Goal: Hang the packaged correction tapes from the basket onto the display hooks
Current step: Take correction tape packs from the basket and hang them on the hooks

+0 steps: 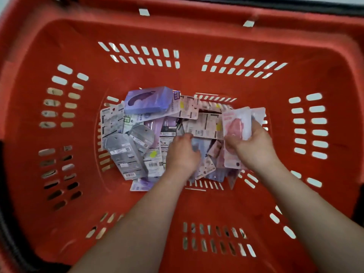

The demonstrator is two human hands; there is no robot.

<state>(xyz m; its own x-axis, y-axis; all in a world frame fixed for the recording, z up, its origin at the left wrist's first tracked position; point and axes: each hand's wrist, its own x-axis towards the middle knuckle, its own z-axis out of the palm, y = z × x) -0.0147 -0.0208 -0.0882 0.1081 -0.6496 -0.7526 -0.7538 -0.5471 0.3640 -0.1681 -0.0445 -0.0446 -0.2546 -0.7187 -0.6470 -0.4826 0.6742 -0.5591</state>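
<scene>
— Room in there?
— Deep red slotted plastic basket (197,83), steep smooth walls. The heap of flat, glossy carded correction tape packs (204,123) sits mid-floor, with bare red floor all round it.

— Hands?
— Right hand (254,146) grips a fan of pink clear-blister packs (235,125), lifted above the heap's right edge. Left hand (182,152) is palm-down on the middle packs, fingertips buried; whether it grips, I can't tell.

— Else?
— Purple boxy carton (149,101) on the far side; grey matte hang-hole pouches (126,152) on the left.
</scene>
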